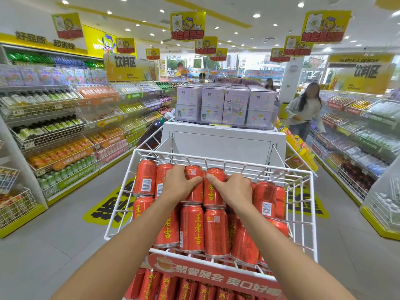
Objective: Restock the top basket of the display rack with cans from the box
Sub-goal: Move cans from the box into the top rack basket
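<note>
The white wire top basket (225, 161) of the display rack holds several red cans lying on their sides. My left hand (179, 185) is wrapped over one red can (194, 191) in the back row. My right hand (233, 187) grips the neighbouring red can (213, 191), thumb pressed on its upper end. The two held cans touch side by side. In front of them lies a row of red cans (203, 230) with yellow characters. The box is not in view.
A lower basket with more red cans (173, 286) sits under a red sign strip (216, 276). Stacked purple cartons (225, 105) stand on a white stand behind the rack. Drink shelves (54, 126) line both aisles. A person (305, 111) stands at the right aisle.
</note>
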`<act>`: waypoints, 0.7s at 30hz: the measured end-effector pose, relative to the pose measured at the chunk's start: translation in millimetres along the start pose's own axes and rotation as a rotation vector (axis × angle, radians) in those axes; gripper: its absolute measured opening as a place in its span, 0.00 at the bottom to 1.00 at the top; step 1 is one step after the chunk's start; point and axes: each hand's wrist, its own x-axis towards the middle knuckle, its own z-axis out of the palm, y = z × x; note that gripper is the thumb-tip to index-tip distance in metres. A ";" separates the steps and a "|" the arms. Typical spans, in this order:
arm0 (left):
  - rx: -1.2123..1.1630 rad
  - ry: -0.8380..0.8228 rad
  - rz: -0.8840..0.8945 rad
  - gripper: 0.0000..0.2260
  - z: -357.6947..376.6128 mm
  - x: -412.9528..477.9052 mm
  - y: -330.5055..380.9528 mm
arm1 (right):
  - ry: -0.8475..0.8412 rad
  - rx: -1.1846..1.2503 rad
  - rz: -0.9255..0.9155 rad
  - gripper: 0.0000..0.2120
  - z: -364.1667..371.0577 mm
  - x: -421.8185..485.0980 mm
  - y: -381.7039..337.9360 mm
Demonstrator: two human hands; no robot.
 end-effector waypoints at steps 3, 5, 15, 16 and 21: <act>0.003 0.029 0.002 0.18 2.1 -2.1 -0.8 | 0.004 0.002 0.016 0.40 0.3 -2.1 -2.2; 0.036 0.053 -0.013 0.18 3.7 -3.1 1.4 | 0.013 -0.009 0.015 0.39 -0.9 -3.6 -3.9; 0.118 0.058 -0.013 0.18 2.5 -4.2 6.9 | -0.008 0.001 0.000 0.36 -3.1 -8.6 -8.4; 0.119 0.059 -0.010 0.18 2.1 -5.0 7.0 | -0.011 0.006 -0.002 0.36 -3.2 -8.8 -8.1; 0.145 0.085 0.041 0.19 1.3 -7.7 7.8 | -0.020 -0.015 -0.017 0.37 -4.6 -8.3 -5.2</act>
